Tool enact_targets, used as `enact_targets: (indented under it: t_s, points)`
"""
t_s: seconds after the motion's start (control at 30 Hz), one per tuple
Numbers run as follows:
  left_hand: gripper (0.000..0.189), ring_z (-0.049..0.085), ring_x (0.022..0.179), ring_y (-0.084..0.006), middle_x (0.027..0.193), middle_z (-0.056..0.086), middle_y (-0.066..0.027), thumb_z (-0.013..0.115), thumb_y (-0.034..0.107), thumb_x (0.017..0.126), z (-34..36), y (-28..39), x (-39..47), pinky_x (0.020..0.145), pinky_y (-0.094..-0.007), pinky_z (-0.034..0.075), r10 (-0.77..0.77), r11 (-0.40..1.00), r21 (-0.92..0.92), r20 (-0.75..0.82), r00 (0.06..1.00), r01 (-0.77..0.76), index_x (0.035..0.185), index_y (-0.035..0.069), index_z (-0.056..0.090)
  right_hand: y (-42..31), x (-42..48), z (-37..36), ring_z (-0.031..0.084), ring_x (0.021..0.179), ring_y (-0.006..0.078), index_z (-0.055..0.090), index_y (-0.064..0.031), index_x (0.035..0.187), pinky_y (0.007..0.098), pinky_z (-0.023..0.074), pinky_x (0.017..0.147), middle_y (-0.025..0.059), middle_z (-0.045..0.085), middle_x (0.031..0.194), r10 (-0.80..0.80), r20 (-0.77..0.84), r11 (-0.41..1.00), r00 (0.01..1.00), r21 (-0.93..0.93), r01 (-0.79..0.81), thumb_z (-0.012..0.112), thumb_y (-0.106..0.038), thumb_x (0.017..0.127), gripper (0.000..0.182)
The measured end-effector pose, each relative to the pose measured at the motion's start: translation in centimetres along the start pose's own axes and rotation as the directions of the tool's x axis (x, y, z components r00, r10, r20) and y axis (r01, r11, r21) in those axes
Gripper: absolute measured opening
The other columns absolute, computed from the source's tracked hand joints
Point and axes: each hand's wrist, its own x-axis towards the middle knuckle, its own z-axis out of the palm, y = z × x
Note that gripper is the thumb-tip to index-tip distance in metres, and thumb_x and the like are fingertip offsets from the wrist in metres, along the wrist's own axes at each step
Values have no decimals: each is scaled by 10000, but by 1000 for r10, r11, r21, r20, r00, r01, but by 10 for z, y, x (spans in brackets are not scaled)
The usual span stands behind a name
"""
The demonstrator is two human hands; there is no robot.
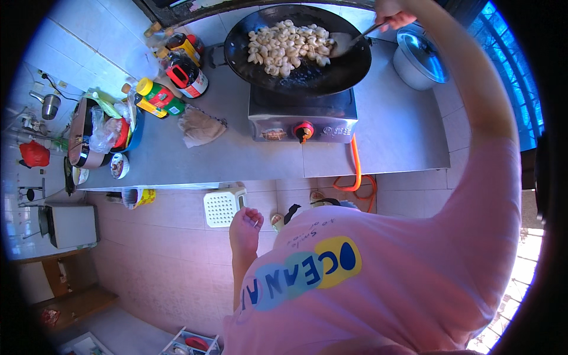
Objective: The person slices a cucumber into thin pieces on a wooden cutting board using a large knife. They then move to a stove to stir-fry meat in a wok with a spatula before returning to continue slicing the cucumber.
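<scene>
My right hand (396, 14) grips the handle of a metal wok spatula (341, 44). The spatula's blade rests in the right side of a large black wok (306, 86), against a heap of pale, curled food pieces (284, 46). Beneath the wok stands a single-burner gas stove (304, 113) with a red-rimmed control knob (303, 132) on its front. Low in front of my body, away from the counter, hangs my left hand (248, 224). It holds nothing, and its fingers are loosely curled.
Left of the wok are sauce bottles (188, 73), a green yellow-lidded container (160, 96) and a brown cloth (203, 126). A lidded pot (417, 60) stands right. An orange gas hose (356, 164) drops over the counter edge. On the floor is a white stool (220, 208).
</scene>
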Motion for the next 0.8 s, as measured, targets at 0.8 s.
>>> enact_targets:
  t_s: [0.8]
  points:
    - [138,559,806,-197,828,592,-74,567,197,897,30,-15,-7,805,-363,454,70,996,-44,-96,993,-74,868,62,555,-4,64,30,496,563,124,693,-99,1071,278,403,469,70,620,732,-342,-71,927,937,-186,324,647,-287,887,267]
